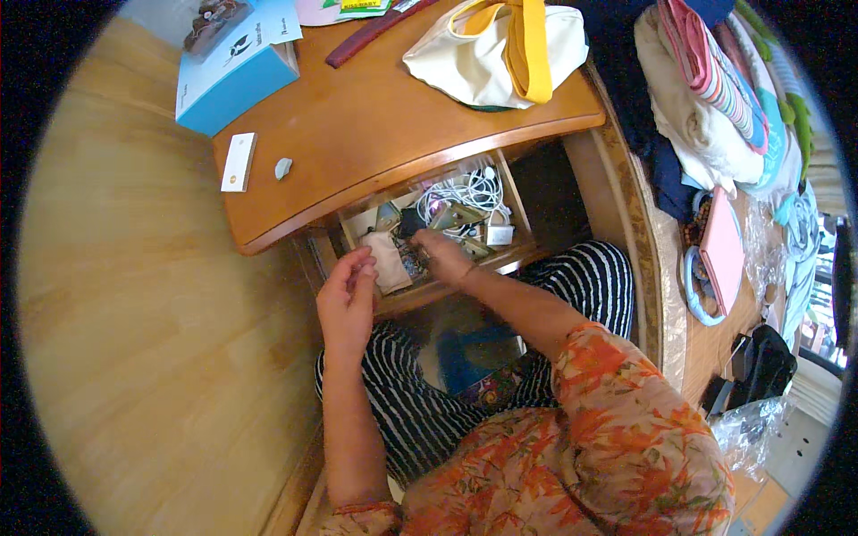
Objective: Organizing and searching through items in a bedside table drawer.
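Note:
An open drawer (415, 293) under the wooden desktop lies before me. My left hand (348, 295) is at the drawer's left side, thumb and fingers bent towards each other, beside a pale cloth pouch (387, 261); whether it touches the pouch is unclear. My right hand (442, 258) reaches down into the drawer between the pouch and some gold-coloured pieces, its fingertips partly hidden among small dark things. A tangle of white cables (466, 191) fills the drawer's back right. A white power adapter (499, 234) sits at the right, and a black item (411, 222) lies just beyond my right fingers.
On the wooden desktop (375, 120) are a light-blue box (234, 87), a small white box (238, 163), a pale chip-like piece (283, 168) and a cream bag with a yellow strap (489, 53). Folded textiles (704, 114) and a pink flat item (722, 251) lie on the bed at right.

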{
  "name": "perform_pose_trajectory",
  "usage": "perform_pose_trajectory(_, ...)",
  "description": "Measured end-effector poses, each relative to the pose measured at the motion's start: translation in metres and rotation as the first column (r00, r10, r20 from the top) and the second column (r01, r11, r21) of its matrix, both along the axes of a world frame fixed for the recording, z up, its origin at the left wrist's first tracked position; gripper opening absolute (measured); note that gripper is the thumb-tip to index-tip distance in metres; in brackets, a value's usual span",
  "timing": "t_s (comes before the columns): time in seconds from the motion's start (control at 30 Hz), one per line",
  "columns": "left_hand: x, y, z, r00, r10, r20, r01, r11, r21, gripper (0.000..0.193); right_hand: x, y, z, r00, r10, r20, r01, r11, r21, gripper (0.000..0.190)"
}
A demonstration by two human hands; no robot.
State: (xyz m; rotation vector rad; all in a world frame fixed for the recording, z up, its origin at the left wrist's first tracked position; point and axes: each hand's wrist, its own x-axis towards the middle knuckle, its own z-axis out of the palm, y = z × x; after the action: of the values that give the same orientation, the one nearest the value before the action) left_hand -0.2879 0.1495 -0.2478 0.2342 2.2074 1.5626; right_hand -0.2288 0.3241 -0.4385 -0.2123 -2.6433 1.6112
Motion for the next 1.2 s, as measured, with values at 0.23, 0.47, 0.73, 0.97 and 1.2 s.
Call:
perform_pose_trajectory(0.23,0.0,0.007,-0.001,1.0,0.002,-0.024,-0.003,1.0,-0.031,0.023,-0.012,0.047,0.027,0.973,-0.219,-0.07,0.205,0.963,-0.175,0.046)
perform_pose_trajectory(0.47,0.001,0.009,-0.007,0.994,-0.093,-0.065,0.086,0.99,-0.112,0.024,-0.005,0.08,0.102,0.893,-0.318,0.317,0.417,0.326,-0.848,0.051)
perform_pose_trajectory(0.73,0.017,0.05,0.008,0.889,-0.39,0.242,0.336,0.912,0.233,0.083,0.028,0.061,0.17,0.975,-0.175,0.138,0.169,0.18,-0.969,0.056)
perform_pose_trajectory(0.97,0.026,0.061,0.02,0.897,-0.407,0.172,0.285,0.83,0.48,0.082,0.03,0.049,0.207,0.989,-0.149,0.021,0.054,0.224,-0.973,0.052)
perform_pose_trajectory(1.2,0.03,0.058,0.035,0.928,-0.246,-0.28,0.292,0.947,0.133,0.067,0.036,0.05,0.213,0.993,-0.116,-0.025,0.06,0.666,-0.744,0.05)
